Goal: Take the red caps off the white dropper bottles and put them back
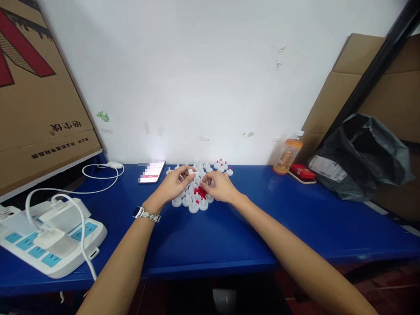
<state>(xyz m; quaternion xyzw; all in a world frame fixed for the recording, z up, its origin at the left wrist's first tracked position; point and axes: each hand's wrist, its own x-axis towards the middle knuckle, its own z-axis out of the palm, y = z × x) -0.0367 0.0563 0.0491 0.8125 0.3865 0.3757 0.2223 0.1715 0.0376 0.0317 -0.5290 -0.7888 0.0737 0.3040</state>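
Both my hands reach to the far middle of a blue table (pixel 229 236). My left hand (pixel 175 186), with a watch on its wrist, pinches a small white cap (pixel 191 172) between thumb and fingers. My right hand (pixel 220 186) rests fingers-down over a pile of small red pieces (pixel 199 191); whether it holds one is hidden. Around and under the hands lie several white caps (pixel 194 204), and a few capped with red tips (pixel 222 165) stand further back by the wall.
A lit phone (pixel 151 171) lies left of the caps. A white power strip (pixel 49 236) with plugs and cables fills the near left. An orange bottle (pixel 287 156), a red box (pixel 302 171) and a black plastic bag (pixel 361 153) sit at right. Cardboard leans at both sides.
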